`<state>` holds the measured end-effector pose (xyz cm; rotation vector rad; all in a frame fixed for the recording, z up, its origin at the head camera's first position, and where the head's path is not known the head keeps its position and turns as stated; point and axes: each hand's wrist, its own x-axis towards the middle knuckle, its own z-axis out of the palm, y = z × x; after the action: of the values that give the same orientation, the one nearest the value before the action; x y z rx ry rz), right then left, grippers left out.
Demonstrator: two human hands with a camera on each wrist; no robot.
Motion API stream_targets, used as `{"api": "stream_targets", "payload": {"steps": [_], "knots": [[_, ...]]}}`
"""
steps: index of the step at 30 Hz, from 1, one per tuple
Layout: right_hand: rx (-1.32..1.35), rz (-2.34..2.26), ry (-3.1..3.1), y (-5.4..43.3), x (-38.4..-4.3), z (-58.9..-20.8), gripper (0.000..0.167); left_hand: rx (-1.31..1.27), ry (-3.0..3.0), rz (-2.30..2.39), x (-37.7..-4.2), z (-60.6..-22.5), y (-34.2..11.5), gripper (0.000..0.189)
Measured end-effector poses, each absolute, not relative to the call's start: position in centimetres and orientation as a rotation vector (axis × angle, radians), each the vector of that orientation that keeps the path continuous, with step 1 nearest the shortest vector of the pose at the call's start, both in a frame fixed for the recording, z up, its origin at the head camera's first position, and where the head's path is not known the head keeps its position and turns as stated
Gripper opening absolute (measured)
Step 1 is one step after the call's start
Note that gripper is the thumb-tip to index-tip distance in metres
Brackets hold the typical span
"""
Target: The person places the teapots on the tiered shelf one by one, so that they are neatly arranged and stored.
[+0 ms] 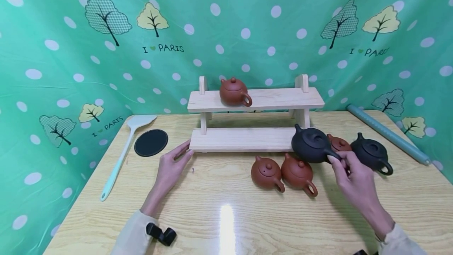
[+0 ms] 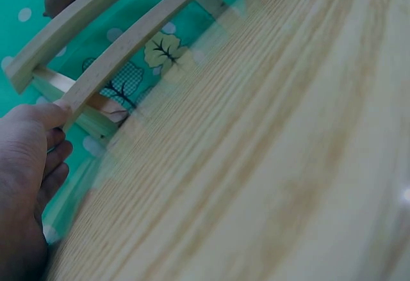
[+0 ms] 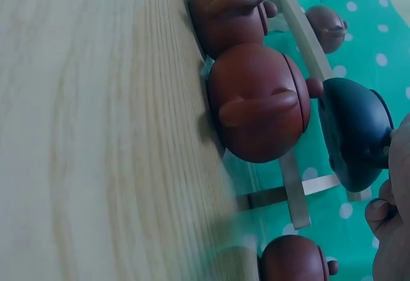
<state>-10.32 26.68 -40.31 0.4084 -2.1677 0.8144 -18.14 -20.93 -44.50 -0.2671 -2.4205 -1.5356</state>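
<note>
My right hand (image 1: 355,178) pinches the handle of a black teapot (image 1: 311,145). That teapot is held up at the right end of the two-tier wooden shelf (image 1: 244,139), overlapping its lower board. In the right wrist view the black teapot (image 3: 355,134) hangs beside the board, above the red-brown teapots. My left hand (image 1: 173,164) grips the left end of the lower board, the thumb at its front corner. The left wrist view shows this hand (image 2: 29,172) at the board's end, fingers curled beneath the thumb. One red-brown teapot (image 1: 233,91) stands on the upper board.
Two red-brown teapots, one on the left (image 1: 266,173) and one on the right (image 1: 297,173), stand before the shelf. Another red-brown teapot (image 1: 340,143) and a second black teapot (image 1: 369,152) are at right. A white-and-mint spatula (image 1: 122,156), black round mat (image 1: 151,143) and teal roll (image 1: 389,133) lie on the table.
</note>
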Motion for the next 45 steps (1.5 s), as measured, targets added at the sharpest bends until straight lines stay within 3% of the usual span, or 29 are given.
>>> {"api": "stream_targets", "payload": {"steps": [45], "knots": [[0.432, 0.852, -2.157, 24.0, -14.3, -38.3, 0.016, -0.282, -2.417, -1.506, -18.2, -44.5, -20.9, 0.043]]}}
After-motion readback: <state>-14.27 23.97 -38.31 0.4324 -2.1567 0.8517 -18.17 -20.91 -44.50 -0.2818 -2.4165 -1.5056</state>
